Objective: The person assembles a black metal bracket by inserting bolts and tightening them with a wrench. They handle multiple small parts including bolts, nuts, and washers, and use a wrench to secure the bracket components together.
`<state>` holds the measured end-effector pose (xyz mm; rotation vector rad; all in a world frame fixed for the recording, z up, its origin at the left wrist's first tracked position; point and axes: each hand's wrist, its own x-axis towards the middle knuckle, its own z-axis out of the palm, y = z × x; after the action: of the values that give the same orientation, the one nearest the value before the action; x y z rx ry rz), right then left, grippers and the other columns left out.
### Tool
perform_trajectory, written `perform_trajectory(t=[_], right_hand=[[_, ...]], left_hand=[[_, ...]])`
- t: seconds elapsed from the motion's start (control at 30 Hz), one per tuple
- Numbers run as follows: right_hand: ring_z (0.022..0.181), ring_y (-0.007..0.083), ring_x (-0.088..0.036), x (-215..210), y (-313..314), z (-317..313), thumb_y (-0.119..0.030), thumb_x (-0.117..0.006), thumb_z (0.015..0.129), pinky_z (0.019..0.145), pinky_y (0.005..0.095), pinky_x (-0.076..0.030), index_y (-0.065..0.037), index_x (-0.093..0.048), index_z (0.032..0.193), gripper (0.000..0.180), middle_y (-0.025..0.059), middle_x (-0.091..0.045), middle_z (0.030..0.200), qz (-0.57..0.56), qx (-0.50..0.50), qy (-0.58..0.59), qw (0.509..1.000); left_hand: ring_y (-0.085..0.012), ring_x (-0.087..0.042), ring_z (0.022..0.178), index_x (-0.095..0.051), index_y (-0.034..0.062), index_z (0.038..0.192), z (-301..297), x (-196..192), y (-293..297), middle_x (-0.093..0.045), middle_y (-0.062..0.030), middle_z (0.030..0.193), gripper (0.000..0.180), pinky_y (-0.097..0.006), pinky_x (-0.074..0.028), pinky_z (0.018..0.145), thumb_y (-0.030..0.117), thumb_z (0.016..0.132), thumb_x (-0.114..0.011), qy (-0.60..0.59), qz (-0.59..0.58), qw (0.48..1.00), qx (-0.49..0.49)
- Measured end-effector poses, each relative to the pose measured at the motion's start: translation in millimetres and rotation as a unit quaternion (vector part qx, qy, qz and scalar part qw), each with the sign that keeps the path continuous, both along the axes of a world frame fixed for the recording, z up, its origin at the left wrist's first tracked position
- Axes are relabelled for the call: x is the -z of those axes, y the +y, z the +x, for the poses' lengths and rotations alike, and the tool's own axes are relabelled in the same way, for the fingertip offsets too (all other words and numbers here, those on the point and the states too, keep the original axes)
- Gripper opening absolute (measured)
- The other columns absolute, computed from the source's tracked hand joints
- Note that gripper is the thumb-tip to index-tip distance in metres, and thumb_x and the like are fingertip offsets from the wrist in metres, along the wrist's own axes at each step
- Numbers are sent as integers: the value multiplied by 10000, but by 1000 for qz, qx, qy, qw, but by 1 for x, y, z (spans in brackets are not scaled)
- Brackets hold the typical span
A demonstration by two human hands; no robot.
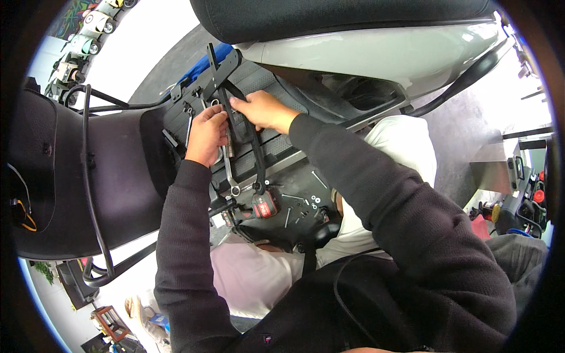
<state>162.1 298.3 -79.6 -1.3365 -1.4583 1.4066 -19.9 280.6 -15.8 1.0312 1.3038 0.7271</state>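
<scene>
A black metal bracket (225,73) of flat bars with holes lies across the ribbed footboard (276,100) of a scooter. My right hand (265,110) is closed around one of its bars, thumb on top. Beside it my left hand (207,134) is closed in a pinch against the bracket's middle; what sits between its fingertips is too small to make out. A combination wrench (231,176) reaches over the footboard's near edge, its ring end showing. Another wrench (189,125) lies left of my left hand. My fingers hide part of the bracket.
Below the footboard sits a power tool with a red battery (265,204). Several bolts (288,217) and washers (316,200) lie scattered nearby. The scooter's seat (347,17) and pale body panel (353,53) stand beyond; its dark front shield (118,170) with a tube guard (91,176) is at left.
</scene>
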Motion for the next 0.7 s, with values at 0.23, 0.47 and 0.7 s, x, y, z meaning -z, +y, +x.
perform_trajectory(t=[0.23, 0.47, 0.7], right_hand=[[589, 195, -627, 2, 0, 3, -541, -614, 1034, 560, 352, -513, 43, -706, 933, 600, 74, -669, 719, -35, 13, 36, 999], [549, 162, -603, -3, 2, 3, -500, -679, 1003, 493, 343, -488, 37, -699, 966, 539, 68, -668, 743, -49, -14, 61, 997], [640, 150, -626, -4, 1, 5, -477, -641, 1035, 535, 323, -520, 17, -702, 999, 499, 49, -691, 837, -85, -41, 130, 987]], left_hand=[[-16, -409, 636, -619, 73, 1240, -11, 7, 5, -500, 94, 810, 184, -202, -313, 510, 126, 1072, -569, -46, -12, 998, 33], [-15, -421, 622, -605, 79, 1255, -11, 8, 7, -513, 93, 793, 194, -203, -317, 507, 128, 1068, -593, -45, -3, 998, 44], [-20, -414, 619, -608, 68, 1259, -11, 8, 5, -490, 95, 778, 207, -207, -315, 515, 134, 1063, -602, -36, -1, 999, 36]])
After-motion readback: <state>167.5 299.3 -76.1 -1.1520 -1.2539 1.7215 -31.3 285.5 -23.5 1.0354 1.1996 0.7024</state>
